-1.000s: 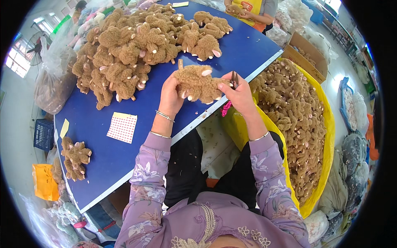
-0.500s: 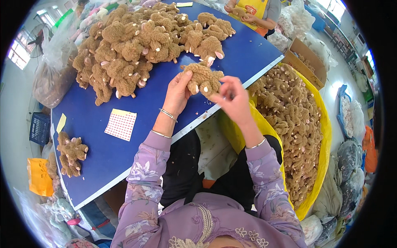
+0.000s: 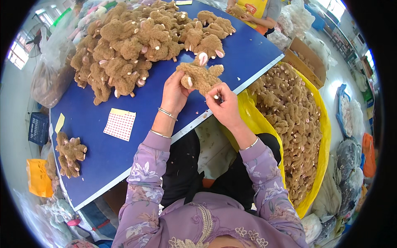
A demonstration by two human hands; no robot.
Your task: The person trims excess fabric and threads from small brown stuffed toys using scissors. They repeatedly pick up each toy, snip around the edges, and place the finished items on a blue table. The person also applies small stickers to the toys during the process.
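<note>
My left hand (image 3: 173, 93) grips a brown plush toy (image 3: 200, 74) with pink ears from its left side, just above the near edge of the blue table (image 3: 95, 144). My right hand (image 3: 225, 107) is just below the toy, touching its underside. Its fingers pinch a small dark tool (image 3: 219, 98). Both wrists wear thin bracelets, and both sleeves are lilac with flowers.
A big pile of the same plush toys (image 3: 136, 45) covers the far table. A dotted sticker sheet (image 3: 120, 124), a yellow note (image 3: 60, 122) and a small toy pile (image 3: 70, 153) lie to the left. To my right is a yellow bag (image 3: 320, 165) full of toys. Another person (image 3: 256, 10) works at the far end.
The right hand has moved from the toy's right side to under it. The toy has been turned, and a pink ear now points up.
</note>
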